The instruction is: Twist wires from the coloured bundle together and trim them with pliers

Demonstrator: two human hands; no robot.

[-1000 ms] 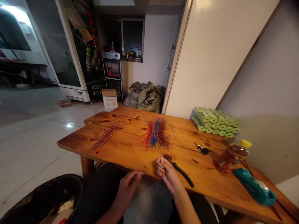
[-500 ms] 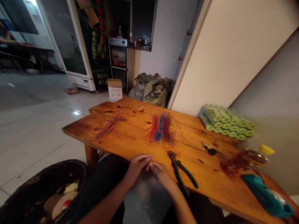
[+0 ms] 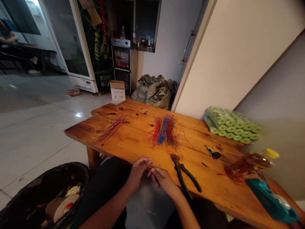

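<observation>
Along the lower middle of the frame, the left hand (image 3: 138, 171) and right hand (image 3: 163, 182) sat close together, fingers narrowed; cannot tell if they held a thin wire. Pliers (image 3: 182, 175) lay just right of the right hand on the table (image 3: 114, 149). Colored wires (image 3: 165, 131) lay straight ahead, long axis pointing away, right hand slightly nearer.

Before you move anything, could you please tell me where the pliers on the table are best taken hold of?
Take the green-handled pliers by the grip, coming from the near table edge on the right hand side. They lie flat on the wooden table, metal head pointing away and the two handles splayed toward that edge, so the grip is the closest and widest part.
</observation>
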